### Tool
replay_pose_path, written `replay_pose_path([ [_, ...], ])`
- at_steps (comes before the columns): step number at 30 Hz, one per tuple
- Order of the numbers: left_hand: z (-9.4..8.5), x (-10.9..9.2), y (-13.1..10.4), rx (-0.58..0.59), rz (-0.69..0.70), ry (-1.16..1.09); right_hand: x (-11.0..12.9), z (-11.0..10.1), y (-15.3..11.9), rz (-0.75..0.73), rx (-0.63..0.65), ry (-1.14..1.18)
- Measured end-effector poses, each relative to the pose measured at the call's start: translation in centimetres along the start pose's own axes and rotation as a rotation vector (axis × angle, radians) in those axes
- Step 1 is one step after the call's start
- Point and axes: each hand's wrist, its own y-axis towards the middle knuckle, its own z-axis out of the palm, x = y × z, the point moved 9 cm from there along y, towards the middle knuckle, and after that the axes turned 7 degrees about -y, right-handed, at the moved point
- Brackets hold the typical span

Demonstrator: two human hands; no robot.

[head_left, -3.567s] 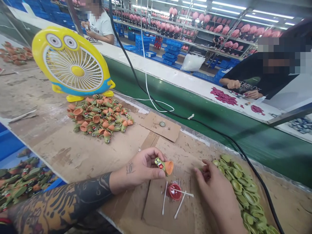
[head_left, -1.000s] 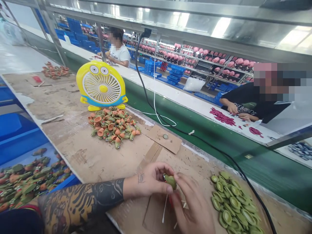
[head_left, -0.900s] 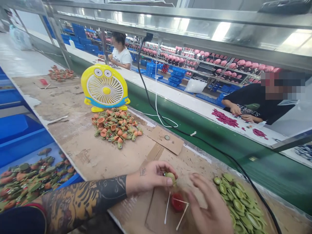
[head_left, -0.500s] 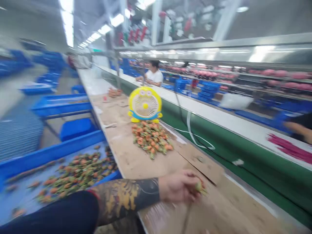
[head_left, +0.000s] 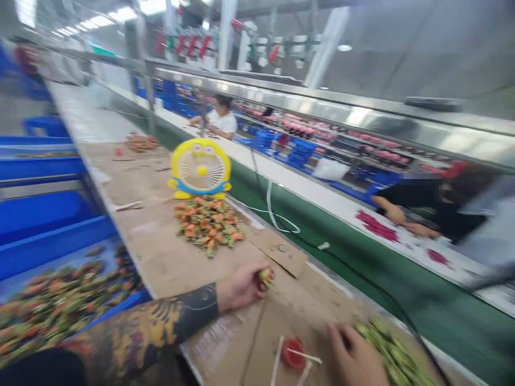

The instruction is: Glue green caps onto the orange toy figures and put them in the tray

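Note:
My left hand point(head_left: 245, 284), at the end of a tattooed forearm, is closed around a small green-and-orange flower piece point(head_left: 265, 277) above the cardboard-covered table. At the lower right, my right hand point(head_left: 356, 354) is blurred, its fingers bent beside a pile of green leaf-like pieces point(head_left: 392, 348); whether it holds anything is unclear. Left of it sits a small red container point(head_left: 293, 353) with white sticks across and around it. Orange-and-green flower pieces point(head_left: 209, 225) lie heaped in front of a yellow and blue fan point(head_left: 201, 170).
A blue tray point(head_left: 60, 241) of more flower pieces stands at the left. Along the right runs a green-sided conveyor point(head_left: 341, 273) with a black cable. Across it, a person's hands point(head_left: 396, 214) are near magenta pieces point(head_left: 376, 225). Another person point(head_left: 221, 120) sits farther back.
The view has swung right, bringing my right hand, the green pile and the red container into sight. My left hand still holds the flower piece.

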Motion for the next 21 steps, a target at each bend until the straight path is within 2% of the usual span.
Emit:
replay_pose_path([
  [6,0.7,-0.5,0.2,0.055,0.019,0.015,-0.1,-0.4,0.6,0.077,-0.083,-0.013],
  [11,1.7,-0.7,-0.6,0.108,-0.005,0.089,-0.3,0.0,0.2,0.084,-0.092,0.01],
  [21,1.3,-2.0,-0.5,0.089,0.087,0.217,-0.8,0.3,0.3,0.098,-0.115,0.077],
])
